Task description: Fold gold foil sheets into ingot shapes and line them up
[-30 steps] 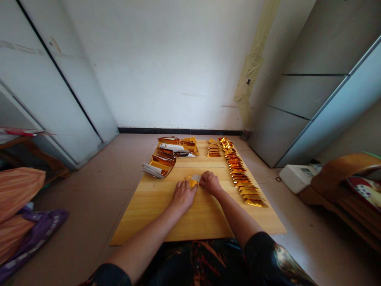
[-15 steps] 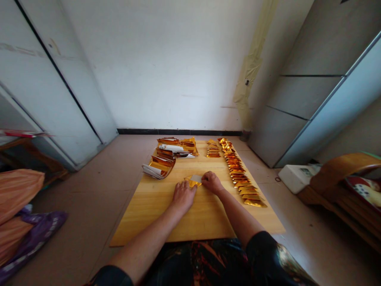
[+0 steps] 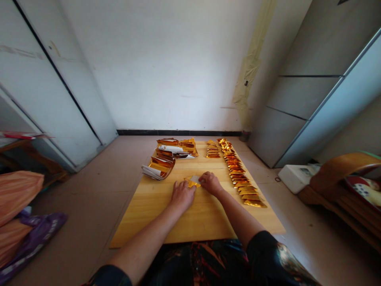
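A sheet of gold foil paper [image 3: 194, 184], partly folded and with its grey-white back showing, lies on the wooden board [image 3: 149, 212] between my hands. My left hand [image 3: 183, 195] rests palm down at its left and near side, fingers stretched and slightly apart, fingertips touching the paper. At the right edge of the sheet, my right hand [image 3: 210, 183] has its fingers curled together, pinching the grey-backed part. Its fingertips partly hide that edge.
Loose gold foil sheets [image 3: 162, 163] lie curled at the board's back left. A long row of folded gold foil pieces [image 3: 238, 172] runs along the right side, with a shorter stack [image 3: 213, 151] beside it. A wooden seat [image 3: 333, 190] stands right.
My right hand has shifted slightly left over the paper, and less of the grey back shows. My left hand stays nearly in place.
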Tool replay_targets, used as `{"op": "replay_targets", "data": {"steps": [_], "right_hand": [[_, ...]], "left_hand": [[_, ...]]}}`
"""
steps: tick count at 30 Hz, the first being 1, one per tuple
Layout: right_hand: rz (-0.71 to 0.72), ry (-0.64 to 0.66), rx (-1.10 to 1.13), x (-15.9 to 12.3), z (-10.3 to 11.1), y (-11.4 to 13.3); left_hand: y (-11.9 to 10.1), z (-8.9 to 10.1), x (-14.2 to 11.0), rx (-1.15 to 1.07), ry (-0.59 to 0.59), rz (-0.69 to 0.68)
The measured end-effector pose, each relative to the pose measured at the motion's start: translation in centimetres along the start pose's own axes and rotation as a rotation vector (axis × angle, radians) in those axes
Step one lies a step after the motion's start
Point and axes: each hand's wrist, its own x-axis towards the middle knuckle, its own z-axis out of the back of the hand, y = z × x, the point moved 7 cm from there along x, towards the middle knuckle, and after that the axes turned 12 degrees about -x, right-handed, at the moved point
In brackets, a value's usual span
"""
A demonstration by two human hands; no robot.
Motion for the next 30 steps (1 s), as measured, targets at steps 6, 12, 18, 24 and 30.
{"op": "replay_targets", "data": {"steps": [6,12,18,24,30], "right_hand": [[0.106,-0.031,-0.135,-1.9,0.8,2.6],[0.133,-0.031,-0.152,-3.1,0.2,4.1],[0.155,-0.047,-0.163,-4.2,0.2,5.2],[0.183,-0.037,-0.128,-4.0,0.4,4.9],[0.292,-0.039,-0.066,-4.2,0.9,4.7]], "left_hand": [[1.4,0.4,0.9,-0.081,-0.065,0.020],[2.3,0.3,1.1,-0.175,-0.126,0.080],[3.4,-0.3,1.5,-0.235,-0.152,0.097],[3.8,-0.5,1.6,-0.202,-0.146,0.056],[2.5,0.8,1.2,-0.111,-0.183,-0.034]]}}
